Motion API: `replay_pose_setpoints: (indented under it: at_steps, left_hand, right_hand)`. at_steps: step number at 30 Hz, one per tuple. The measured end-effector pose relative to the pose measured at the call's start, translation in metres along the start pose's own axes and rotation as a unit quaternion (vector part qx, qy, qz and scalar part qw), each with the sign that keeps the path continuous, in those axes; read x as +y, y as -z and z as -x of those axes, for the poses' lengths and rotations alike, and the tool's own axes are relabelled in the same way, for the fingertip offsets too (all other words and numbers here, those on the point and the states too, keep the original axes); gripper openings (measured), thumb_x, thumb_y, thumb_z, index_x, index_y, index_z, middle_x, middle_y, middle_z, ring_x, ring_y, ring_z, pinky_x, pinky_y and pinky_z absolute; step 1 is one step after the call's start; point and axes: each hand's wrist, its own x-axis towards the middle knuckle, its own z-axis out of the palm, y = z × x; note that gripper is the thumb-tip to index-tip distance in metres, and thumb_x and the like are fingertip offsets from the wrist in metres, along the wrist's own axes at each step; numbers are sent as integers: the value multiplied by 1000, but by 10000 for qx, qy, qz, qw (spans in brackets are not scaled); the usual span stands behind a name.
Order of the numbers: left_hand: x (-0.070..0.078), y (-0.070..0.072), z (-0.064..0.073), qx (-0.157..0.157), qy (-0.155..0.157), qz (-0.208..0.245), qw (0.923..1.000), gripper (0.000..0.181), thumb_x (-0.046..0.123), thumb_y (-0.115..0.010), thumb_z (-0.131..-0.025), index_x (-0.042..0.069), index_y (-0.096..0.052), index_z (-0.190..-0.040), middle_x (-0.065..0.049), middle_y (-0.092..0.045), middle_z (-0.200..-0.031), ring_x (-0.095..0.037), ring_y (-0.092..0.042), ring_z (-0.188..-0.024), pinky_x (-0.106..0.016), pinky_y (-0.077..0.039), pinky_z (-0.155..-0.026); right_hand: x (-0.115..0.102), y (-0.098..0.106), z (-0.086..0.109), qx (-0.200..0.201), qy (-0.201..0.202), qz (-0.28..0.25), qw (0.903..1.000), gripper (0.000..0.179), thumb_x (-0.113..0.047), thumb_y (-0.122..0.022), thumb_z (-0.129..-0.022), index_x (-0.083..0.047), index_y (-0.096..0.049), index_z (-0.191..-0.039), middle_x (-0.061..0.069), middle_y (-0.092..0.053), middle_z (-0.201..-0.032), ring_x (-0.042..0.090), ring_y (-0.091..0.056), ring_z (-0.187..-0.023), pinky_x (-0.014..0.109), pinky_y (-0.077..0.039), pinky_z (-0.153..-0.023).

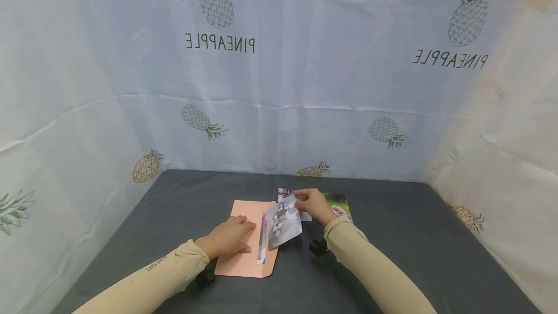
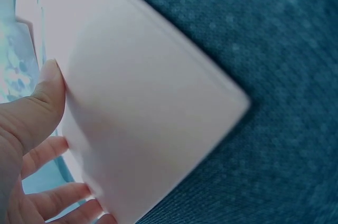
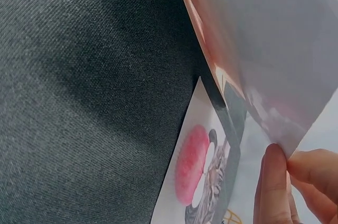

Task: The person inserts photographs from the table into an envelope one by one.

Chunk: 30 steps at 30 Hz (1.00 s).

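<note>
At the far left, the white curtain point(image 1: 56, 76), printed with pineapples, hangs beside the dark table point(image 1: 392, 241) and runs behind it to the right side. The left sleeve point(image 1: 148, 280), beige with small lettering on it, reaches in from the bottom edge, a black device point(image 1: 205, 278) under its cuff. The left hand point(image 1: 228, 236) rests on the envelope point(image 1: 237, 266) with its fingers spread and relaxed, grasping nothing; in the left wrist view its thumb lies on the pale paper. The envelope is pink and lies on the table near the middle, its opening along the right side, where a narrow pale strip point(image 1: 261, 246) shows lengthwise.

Right of that strip the photo point(image 1: 284, 227) stands tilted over the envelope's right edge, its picture side towards the head camera and its plain back towards the right wrist camera. Whether its lower edge sits inside the envelope, I cannot tell. The right hand point(image 1: 315, 206) pinches the photo at its upper right, between thumb and fingers.

Behind the photo lies a print point(image 3: 191, 163) with a pink oval, on the table. Farther right, a green print point(image 1: 334, 201) lies partly hidden by the right hand and wrist. The right sleeve point(image 1: 375, 265), also beige, comes in from the bottom, with a second black device point(image 1: 318, 247) by its cuff.
</note>
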Motion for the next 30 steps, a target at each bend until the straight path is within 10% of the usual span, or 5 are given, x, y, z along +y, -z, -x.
replay_pose_setpoints:
  at_steps: [30]
  left_hand:
    - [0,-1,0,-24,56,-43,10000,59,35,-78,-79,10,-59,-128,-18,-52,-135,-36,-49,-124,-52,-44,-100]
  right_hand:
    - [14,-30,6,-386,268,-205,9987,36,9,-63,-86,7,-63,-122,16,-64,-90,19,-65,-79,33,-58,-75]
